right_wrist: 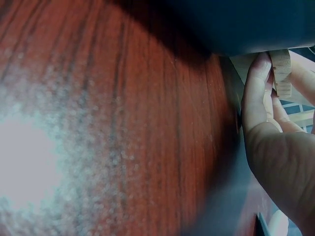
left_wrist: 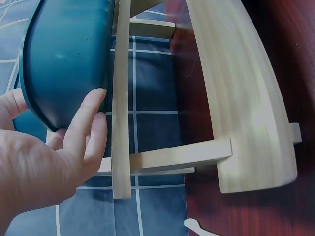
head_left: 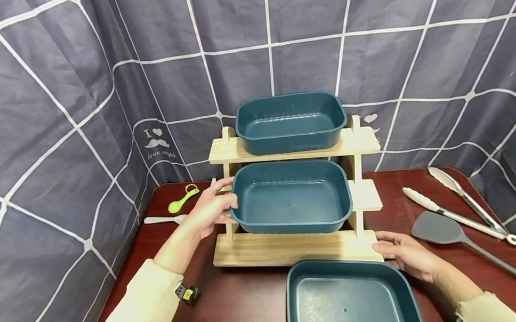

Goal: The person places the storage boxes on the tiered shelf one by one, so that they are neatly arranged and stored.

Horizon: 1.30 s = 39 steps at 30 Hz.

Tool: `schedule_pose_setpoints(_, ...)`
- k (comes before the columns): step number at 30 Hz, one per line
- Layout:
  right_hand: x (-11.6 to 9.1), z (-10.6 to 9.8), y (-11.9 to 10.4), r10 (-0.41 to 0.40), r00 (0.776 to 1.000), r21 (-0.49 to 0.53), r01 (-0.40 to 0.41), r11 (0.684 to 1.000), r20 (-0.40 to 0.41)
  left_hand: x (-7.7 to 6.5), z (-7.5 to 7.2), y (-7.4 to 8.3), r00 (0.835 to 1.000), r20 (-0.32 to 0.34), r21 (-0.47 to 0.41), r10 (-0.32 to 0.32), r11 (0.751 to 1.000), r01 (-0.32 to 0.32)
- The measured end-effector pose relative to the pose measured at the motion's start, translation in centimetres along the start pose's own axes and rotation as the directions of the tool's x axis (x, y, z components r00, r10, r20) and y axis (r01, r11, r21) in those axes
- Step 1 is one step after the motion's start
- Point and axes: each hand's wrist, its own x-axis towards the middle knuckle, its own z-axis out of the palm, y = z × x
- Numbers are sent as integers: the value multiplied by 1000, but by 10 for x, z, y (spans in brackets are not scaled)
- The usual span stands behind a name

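"Gripping what, that left hand (head_left: 208, 207)?"

"The left end of the middle bin (head_left: 292, 200), near the centre of the frame. Thumb at the rim, fingers bent against the outside."

"And the right hand (head_left: 410, 255)?"

"Lower right of centre, pinching the right end of the bottom board (head_left: 293, 247) between thumb and fingers; the right wrist view shows the thumb on one face."

"Which way does the middle bin lie from the left hand?"

"To its right. The long axis runs left to right across the frame, along the middle shelf (head_left: 366, 196). I'd say any shift turns on that line, with just one end held."

"Which hand is nearer?"

"The left, touching it. The right is lower in the frame, apart from that bin."

"Is it fully seated?"

"It looks set over the middle shelf; how squarely, I can't tell."

"Further out?"

"Just beside the right hand, at the bottom of the frame, the front bin (head_left: 353, 305) on the table (head_left: 228, 315). Above, the top bin (head_left: 292, 143) on the rack (head_left: 364, 140). Right of frame, the spatula (head_left: 435, 228) and tongs (head_left: 470, 221); left of the rack, a green spoon (head_left: 181, 202)."
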Motion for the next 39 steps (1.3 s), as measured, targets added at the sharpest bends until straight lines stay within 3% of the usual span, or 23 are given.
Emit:
schedule_pose_setpoints(13, 0, 1, -1, -3, 1000, -11, 3, 1000, -2, 15, 8, 4, 1000, -15, -37, 16, 999, -16)
schedule_pose_setpoints(24, 1, 0, 0, 0, 1000, -7, 0, 1000, -9, 28, 14, 7, 1000, -11, -95, -16, 995, 15)
schedule_pose_setpoints(39, 1, 0, 0, 14, 999, -13, -15, 1000, -29, 34, 15, 8, 997, -71, -66, 5, 998, -9)
